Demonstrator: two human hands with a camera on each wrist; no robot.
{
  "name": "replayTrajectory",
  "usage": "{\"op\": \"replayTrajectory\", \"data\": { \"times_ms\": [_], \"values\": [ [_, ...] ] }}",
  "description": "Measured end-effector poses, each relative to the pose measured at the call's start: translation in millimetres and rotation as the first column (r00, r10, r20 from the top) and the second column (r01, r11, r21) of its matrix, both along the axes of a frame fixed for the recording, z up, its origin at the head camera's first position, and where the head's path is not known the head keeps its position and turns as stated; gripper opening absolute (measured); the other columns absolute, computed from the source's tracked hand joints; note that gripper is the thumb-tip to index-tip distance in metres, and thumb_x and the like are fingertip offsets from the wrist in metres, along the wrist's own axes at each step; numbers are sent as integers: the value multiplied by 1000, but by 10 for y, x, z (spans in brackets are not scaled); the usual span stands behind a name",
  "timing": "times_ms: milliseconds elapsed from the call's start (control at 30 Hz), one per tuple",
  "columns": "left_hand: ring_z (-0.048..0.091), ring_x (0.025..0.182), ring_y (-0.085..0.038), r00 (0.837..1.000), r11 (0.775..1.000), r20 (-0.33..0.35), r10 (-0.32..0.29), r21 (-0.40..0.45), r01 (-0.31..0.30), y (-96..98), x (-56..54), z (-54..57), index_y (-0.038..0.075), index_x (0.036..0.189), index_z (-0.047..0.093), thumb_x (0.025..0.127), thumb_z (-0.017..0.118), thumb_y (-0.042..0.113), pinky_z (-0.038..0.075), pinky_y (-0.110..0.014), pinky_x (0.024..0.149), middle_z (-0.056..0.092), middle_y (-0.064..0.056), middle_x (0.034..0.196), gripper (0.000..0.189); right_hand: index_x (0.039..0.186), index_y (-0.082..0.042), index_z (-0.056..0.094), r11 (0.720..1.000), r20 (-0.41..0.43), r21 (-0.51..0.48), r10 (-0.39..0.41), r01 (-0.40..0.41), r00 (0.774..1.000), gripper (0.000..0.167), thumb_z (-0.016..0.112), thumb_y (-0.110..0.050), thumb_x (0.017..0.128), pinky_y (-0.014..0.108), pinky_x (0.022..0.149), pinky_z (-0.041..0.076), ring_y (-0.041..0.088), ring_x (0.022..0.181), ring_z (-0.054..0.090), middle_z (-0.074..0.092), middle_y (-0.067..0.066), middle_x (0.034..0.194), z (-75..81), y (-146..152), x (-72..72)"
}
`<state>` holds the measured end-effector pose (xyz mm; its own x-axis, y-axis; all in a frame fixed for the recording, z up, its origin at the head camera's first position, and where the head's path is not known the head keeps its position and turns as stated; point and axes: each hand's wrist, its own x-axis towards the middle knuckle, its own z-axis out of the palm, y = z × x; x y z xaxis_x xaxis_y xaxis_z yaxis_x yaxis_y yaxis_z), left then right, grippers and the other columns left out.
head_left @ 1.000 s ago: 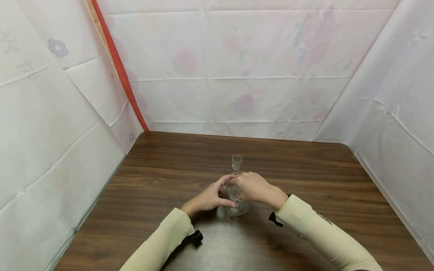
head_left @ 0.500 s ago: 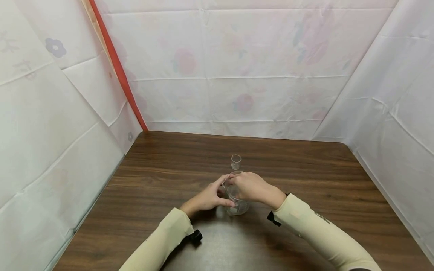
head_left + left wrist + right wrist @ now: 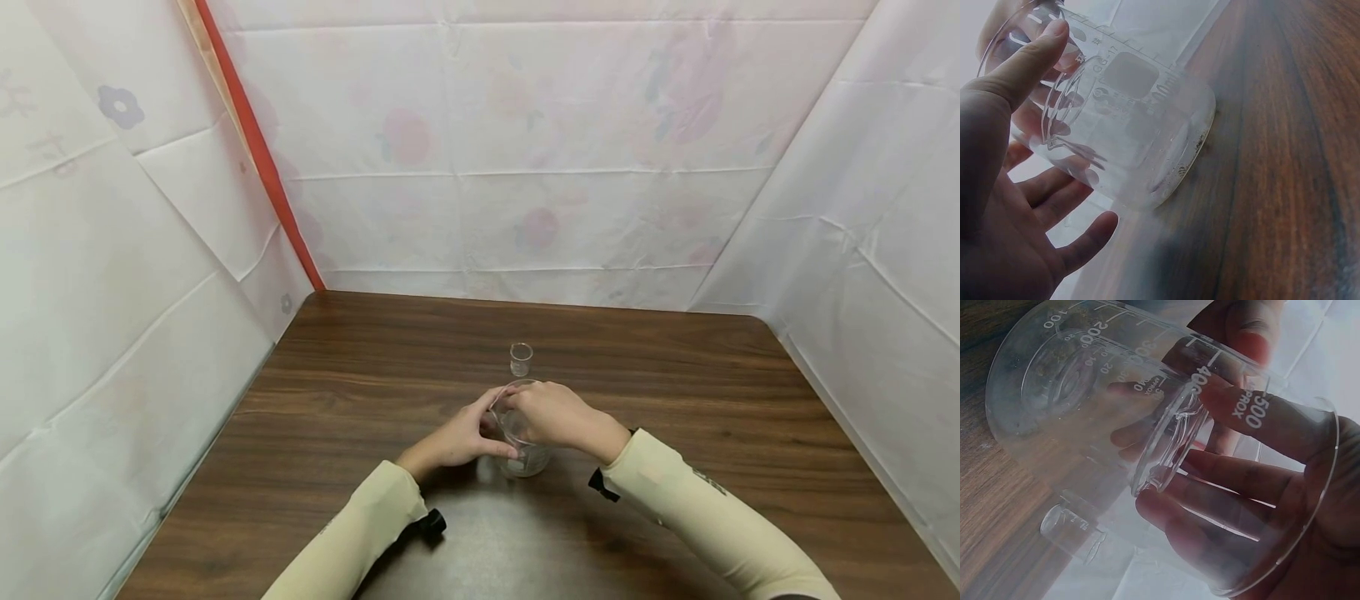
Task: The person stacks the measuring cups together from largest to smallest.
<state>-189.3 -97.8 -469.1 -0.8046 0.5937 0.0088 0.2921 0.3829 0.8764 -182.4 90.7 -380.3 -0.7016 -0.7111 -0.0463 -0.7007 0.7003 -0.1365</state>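
A large clear glass beaker [image 3: 528,458] stands upright on the table, with white marks up to 500 in the right wrist view. My left hand [image 3: 461,435] holds it from the left, thumb near the front and fingers round the far side. My right hand [image 3: 566,417] reaches down through its mouth. Inside, a smaller glass beaker [image 3: 1147,412] sits nested, and my right thumb and fingers grip it by its rim. Several rim lines overlap there, so I cannot tell whether more than one is nested. Behind stands a separate tiny beaker [image 3: 521,360], untouched.
The dark wood-grain table [image 3: 360,350] reaches back to a pale printed curtain [image 3: 480,225]. More white sheeting [image 3: 112,333] hangs along the left and right sides. A red strip [image 3: 262,158] runs down the back left corner.
Both hands keep almost the same hold on the beakers. The head view has shifted very slightly; nothing else visibly moves.
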Motion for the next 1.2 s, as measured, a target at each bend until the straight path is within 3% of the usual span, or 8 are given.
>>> {"op": "replayTrajectory", "data": {
  "times_ms": [500,900,1200],
  "values": [
    [60,108,-22,1000,1000,-13,-2,3,2,4,12,-15,26,153,26,80,79,43,50,-38,91,40,0,153,92,117,-13,70,1000,-6,22,-14,14,1000,40,80,-22,80,41,91,54,25,117,62,67,6,126,-36,-7,-4],
    [60,108,-23,999,1000,-35,-2,28,3,13,-7,-31,24,153,28,82,80,30,51,-41,92,41,-2,152,88,115,-12,71,1000,-25,18,-3,4,1000,40,81,-21,78,41,91,54,25,115,63,68,6,124,-17,-8,-7],
    [60,109,-23,999,1000,-35,13,11,-13,16,-2,-23,22,153,27,82,79,37,50,-40,92,42,-3,152,90,114,-10,72,999,-5,20,-26,26,1000,39,81,-21,78,40,92,53,25,116,63,68,6,124,-11,-8,-13]
  ]
}}
